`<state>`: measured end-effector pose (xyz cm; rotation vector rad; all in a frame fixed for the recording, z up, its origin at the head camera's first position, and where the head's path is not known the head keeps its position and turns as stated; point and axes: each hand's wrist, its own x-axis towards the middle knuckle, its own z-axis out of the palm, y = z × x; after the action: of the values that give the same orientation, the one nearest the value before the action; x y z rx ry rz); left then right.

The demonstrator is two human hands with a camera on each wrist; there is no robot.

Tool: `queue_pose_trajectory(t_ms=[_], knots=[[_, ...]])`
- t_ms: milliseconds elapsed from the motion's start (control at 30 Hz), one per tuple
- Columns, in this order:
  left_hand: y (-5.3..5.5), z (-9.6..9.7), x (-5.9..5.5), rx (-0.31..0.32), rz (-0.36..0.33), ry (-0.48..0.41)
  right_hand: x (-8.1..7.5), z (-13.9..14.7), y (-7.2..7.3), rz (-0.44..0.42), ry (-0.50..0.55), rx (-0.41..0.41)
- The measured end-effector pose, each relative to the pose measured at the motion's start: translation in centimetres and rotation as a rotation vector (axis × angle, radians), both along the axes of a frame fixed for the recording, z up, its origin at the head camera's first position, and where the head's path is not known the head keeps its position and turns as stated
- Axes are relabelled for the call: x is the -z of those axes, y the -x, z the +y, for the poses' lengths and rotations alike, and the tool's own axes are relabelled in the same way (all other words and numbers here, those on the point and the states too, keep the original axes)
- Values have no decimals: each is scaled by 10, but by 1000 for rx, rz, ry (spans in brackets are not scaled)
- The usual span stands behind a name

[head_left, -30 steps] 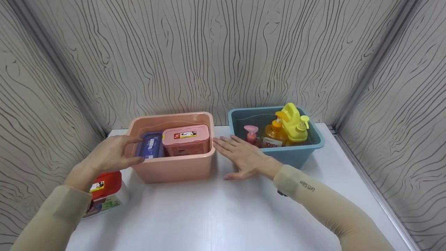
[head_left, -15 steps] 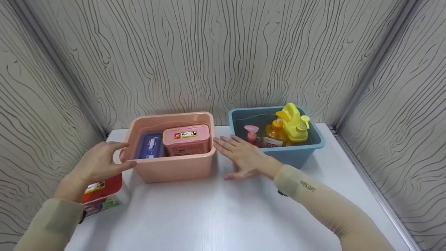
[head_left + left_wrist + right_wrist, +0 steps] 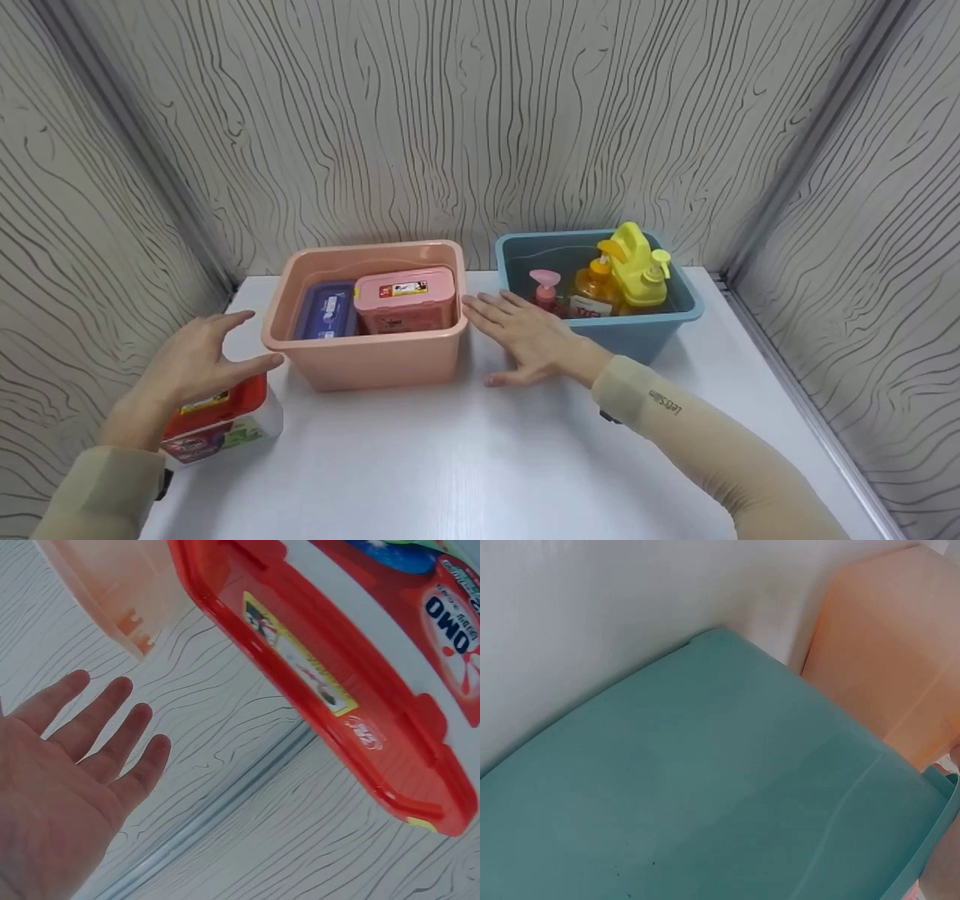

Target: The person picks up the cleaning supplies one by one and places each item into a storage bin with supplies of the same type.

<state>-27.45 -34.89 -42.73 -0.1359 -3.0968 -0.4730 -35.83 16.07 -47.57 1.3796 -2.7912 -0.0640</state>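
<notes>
My left hand (image 3: pixel 184 364) hovers over the red-lidded OMO detergent box (image 3: pixel 225 420), fingers spread and nothing held. In the left wrist view the box's red lid (image 3: pixel 322 690) lies to the side of the extended fingers (image 3: pixel 97 727). My right hand (image 3: pixel 529 337) is flat with straight fingers, its fingertips right at the pink bin's (image 3: pixel 375 367) right rim. Inside that bin sit a blue box (image 3: pixel 328 311) and a pink lidded box (image 3: pixel 405 296). The right wrist view shows mostly the teal bin's outer wall (image 3: pixel 705 765), with only a sliver of the hand at the edge.
The teal bin (image 3: pixel 622 337) stands right of the pink one. It holds a pink-topped pump bottle (image 3: pixel 545 289), an orange pump bottle (image 3: pixel 595 289) and a yellow jug (image 3: pixel 637 274) with a yellow pump. Patterned walls (image 3: pixel 480 135) enclose the white table (image 3: pixel 450 465).
My left hand has moved left and down, away from the blue box in the pink bin to above the red-lidded detergent box. The right hand stays beside the pink bin.
</notes>
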Motion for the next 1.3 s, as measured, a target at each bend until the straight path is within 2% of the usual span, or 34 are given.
queue_pose_trajectory(t_ms=[267,567,767,967,1300], knots=[[-8,-13,17,-32,-43,-12,0,0,0,-8,13,-4],[-12,-15,39,-3,-63,-6,2,0,1,-20,15,-2],[-15,-18,51,-24,-132,-43,2,0,1,-17,19,-2],[-16,-24,57,-15,-147,-42,1,0,1,-6,16,-6],[-17,-24,61,7,-103,-10,1,0,0,-16,15,4]])
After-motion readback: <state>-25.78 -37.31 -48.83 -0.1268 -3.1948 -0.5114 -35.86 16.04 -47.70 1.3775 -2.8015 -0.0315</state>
